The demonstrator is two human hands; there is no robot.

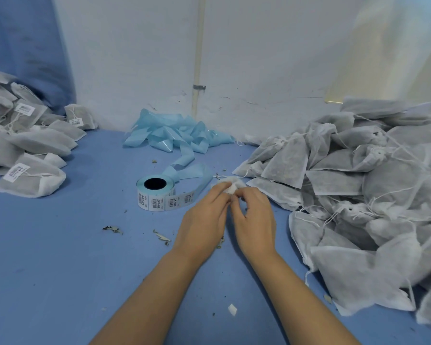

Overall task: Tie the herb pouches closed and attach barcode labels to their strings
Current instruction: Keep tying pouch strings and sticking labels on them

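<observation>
From the head view I see my left hand and right hand close together, both pinching the bunched white neck of a non-woven herb pouch just beside the roll of barcode labels on the blue table. I judge the tying is under way. A pile of labelled grey pouches lies at left; the larger heap of unlabelled pouches at right remains, so much is left.
</observation>
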